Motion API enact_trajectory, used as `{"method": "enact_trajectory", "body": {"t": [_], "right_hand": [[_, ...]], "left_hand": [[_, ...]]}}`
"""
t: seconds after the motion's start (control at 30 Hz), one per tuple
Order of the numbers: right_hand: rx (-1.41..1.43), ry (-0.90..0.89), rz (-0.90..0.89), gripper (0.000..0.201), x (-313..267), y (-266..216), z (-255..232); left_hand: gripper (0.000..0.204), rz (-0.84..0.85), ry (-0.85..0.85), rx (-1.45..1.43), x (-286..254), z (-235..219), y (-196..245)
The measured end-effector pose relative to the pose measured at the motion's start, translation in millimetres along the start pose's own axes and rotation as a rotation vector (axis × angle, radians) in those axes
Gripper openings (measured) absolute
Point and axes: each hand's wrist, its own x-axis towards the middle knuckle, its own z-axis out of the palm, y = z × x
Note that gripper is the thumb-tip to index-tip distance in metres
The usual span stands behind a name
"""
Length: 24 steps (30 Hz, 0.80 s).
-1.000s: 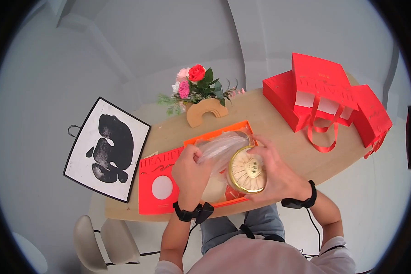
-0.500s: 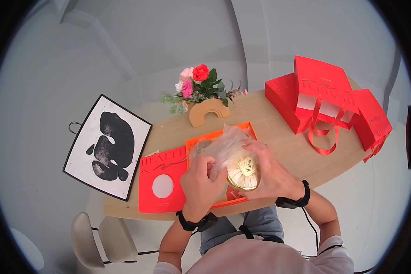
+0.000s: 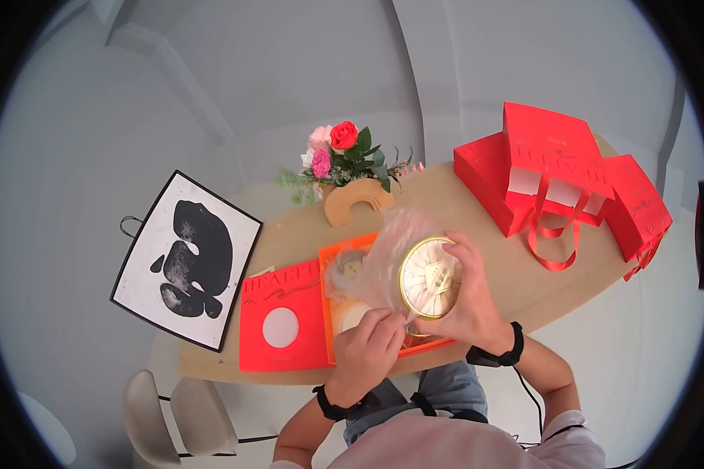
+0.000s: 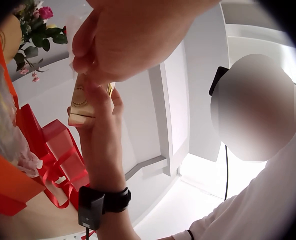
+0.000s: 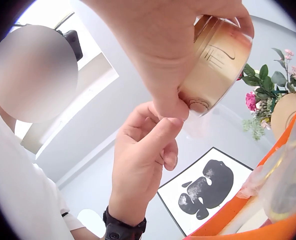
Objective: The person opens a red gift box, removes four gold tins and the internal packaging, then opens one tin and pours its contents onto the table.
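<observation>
My right hand holds up a round clear jar with a gold rim, its radial-patterned top facing the head camera. In the right wrist view, thumb and fingers wrap the jar's side. A clear plastic bag hangs against the jar's left side. My left hand pinches the bag's lower edge, right at the jar's rim. Below both hands lies an open orange box, partly hidden by them. A second jar, wrapped in plastic, sits in the box's far left part.
Left of the box lies a red panel with a white circle. Behind stands an arched wooden vase with flowers. Red gift bags stand at the right. A black-and-white picture leans at the table's left end.
The jar has tilted to face the camera. My left hand has moved down and right, drawing the bag along the jar's left side. The wrapped jar in the box has come into view.
</observation>
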Motion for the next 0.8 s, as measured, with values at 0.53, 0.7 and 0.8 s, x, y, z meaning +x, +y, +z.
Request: {"method": "enact_trajectory", "body": {"t": [0.53,0.7,0.8], "right_hand": [[0.079,-0.293,-0.149,0.103,8.0,-18.0,-21.4],[0.063,-0.316,-0.191,0.097,7.9,-24.4,-21.9],[0.047,-0.295,-0.184,0.093,6.0,-24.3,-21.1]], "left_hand": [[0.088,-0.710,-0.148,-1.112,20.2,-30.5,-54.2],[0.089,-0.762,-0.384,-1.328,18.3,-25.9,-51.8],[0.083,-0.837,-0.419,-1.369,16.9,-28.6,-49.7]]}}
